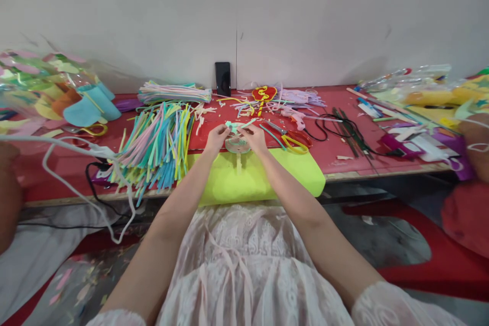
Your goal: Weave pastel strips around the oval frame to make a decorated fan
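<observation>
In the head view, the mint piece [231,125] is straight ahead of me, held between my two hands above the red counter [330,155]. My left hand [216,138] has its grip closed, thumb and fingertips pinching the piece from the left; my right hand [253,137] pinches it from the right, with a thin free end slanting up past the fingertips. Its long axis runs roughly across me, and the bunched, crinkled part sits nearer my left hand. Just below my fingertips is a clear disc [237,145], round and glossy; whether I touch it I cannot tell. A pale, straight stem [239,163] points from it toward me, over the smooth yellow sheet [263,181]. To the left lie many slim, soft-looking pastel strips [156,142]; to the right, scissors [289,138] with looped red and yellow handles
</observation>
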Action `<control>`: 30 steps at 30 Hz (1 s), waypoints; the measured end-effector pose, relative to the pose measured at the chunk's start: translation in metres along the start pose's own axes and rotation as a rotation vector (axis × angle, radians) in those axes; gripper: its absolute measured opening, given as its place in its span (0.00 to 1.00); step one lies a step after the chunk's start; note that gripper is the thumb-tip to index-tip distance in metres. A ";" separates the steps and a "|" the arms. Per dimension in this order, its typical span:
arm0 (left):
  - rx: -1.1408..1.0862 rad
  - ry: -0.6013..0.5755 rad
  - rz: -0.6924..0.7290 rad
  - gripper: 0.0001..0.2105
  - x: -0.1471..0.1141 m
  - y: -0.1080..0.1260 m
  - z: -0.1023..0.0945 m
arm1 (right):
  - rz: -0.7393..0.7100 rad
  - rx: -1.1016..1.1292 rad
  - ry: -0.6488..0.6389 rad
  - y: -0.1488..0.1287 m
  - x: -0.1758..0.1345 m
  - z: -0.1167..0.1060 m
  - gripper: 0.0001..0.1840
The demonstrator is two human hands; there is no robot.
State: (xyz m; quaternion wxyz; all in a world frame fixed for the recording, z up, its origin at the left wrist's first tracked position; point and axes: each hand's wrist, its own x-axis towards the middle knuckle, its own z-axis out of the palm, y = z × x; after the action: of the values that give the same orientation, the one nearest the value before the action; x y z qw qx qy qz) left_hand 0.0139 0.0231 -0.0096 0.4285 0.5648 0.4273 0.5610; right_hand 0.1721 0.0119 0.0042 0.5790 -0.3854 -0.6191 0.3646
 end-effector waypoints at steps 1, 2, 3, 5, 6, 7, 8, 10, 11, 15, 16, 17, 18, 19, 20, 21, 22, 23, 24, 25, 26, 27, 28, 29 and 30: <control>0.023 -0.001 0.007 0.11 -0.001 0.002 0.000 | -0.004 -0.004 -0.004 0.000 0.000 0.000 0.18; 0.054 -0.001 0.014 0.11 -0.001 0.003 0.000 | -0.009 -0.009 -0.005 0.001 0.000 0.000 0.18; 0.084 -0.004 0.018 0.10 -0.001 0.004 0.000 | -0.012 -0.017 -0.007 0.001 0.000 0.000 0.18; 0.107 -0.010 0.007 0.10 -0.001 0.004 -0.001 | -0.018 -0.036 -0.008 0.002 0.000 0.000 0.18; 0.090 -0.017 -0.007 0.10 -0.001 0.004 0.000 | -0.023 -0.045 -0.007 0.002 0.000 0.000 0.18; 0.052 -0.028 -0.027 0.10 -0.001 0.003 0.000 | -0.031 -0.054 -0.002 0.003 0.000 0.000 0.18; -0.002 -0.045 -0.051 0.10 -0.001 0.002 0.000 | -0.043 -0.064 0.006 0.003 0.000 0.000 0.18; -0.121 -0.091 -0.100 0.11 -0.002 0.001 0.002 | -0.074 -0.078 0.027 0.004 -0.001 0.000 0.16; -0.176 -0.110 -0.123 0.12 -0.003 0.001 0.003 | -0.091 -0.083 0.037 0.005 -0.001 0.000 0.16; -0.344 -0.055 -0.205 0.13 -0.005 0.003 0.004 | -0.157 -0.114 0.036 0.006 -0.002 0.001 0.14; -0.370 -0.024 -0.222 0.12 -0.005 0.003 0.005 | -0.168 -0.124 0.027 0.006 -0.002 0.001 0.13; -0.389 0.000 -0.238 0.12 -0.005 0.003 0.005 | -0.176 -0.132 0.018 0.007 -0.002 0.001 0.13; -0.400 0.013 -0.249 0.12 -0.005 0.003 0.005 | -0.180 -0.138 0.012 0.007 -0.003 0.001 0.13; -0.404 0.018 -0.255 0.12 -0.004 0.002 0.005 | -0.184 -0.141 0.009 0.007 -0.003 0.001 0.13; -0.402 0.018 -0.255 0.12 -0.004 0.002 0.004 | -0.187 -0.143 0.007 0.008 -0.003 0.001 0.13; -0.390 0.017 -0.249 0.12 -0.003 0.001 0.004 | -0.191 -0.144 0.004 0.008 -0.003 0.001 0.13; -0.364 0.016 -0.236 0.12 -0.003 0.000 0.004 | -0.197 -0.145 0.001 0.009 -0.003 0.001 0.13; -0.322 0.016 -0.213 0.12 -0.002 0.000 0.003 | -0.201 -0.145 -0.004 0.009 -0.003 0.001 0.13; -0.270 0.015 -0.185 0.12 -0.001 -0.001 0.003 | -0.205 -0.145 -0.009 0.010 -0.002 0.001 0.13; -0.211 0.015 -0.153 0.12 -0.001 -0.001 0.002 | -0.208 -0.143 -0.014 0.010 -0.002 0.001 0.13; -0.152 0.014 -0.121 0.11 0.000 -0.001 0.002 | -0.209 -0.139 -0.015 0.011 -0.002 0.001 0.13; -0.098 0.012 -0.093 0.11 0.000 -0.001 0.001 | -0.208 -0.135 -0.016 0.011 -0.002 0.002 0.13; -0.052 0.008 -0.069 0.10 0.001 0.000 0.001 | -0.203 -0.131 -0.014 0.012 -0.002 0.002 0.13; -0.015 0.004 -0.049 0.10 0.001 0.001 0.000 | -0.193 -0.128 -0.010 0.012 -0.002 0.002 0.14; 0.019 -0.001 -0.031 0.09 0.001 0.002 -0.001 | -0.177 -0.123 -0.003 0.012 -0.002 0.002 0.14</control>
State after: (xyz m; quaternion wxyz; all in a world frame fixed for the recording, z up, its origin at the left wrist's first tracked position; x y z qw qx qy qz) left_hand 0.0134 0.0237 -0.0069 0.4321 0.5623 0.4412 0.5500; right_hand 0.1706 0.0150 -0.0076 0.5832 -0.3635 -0.6728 0.2740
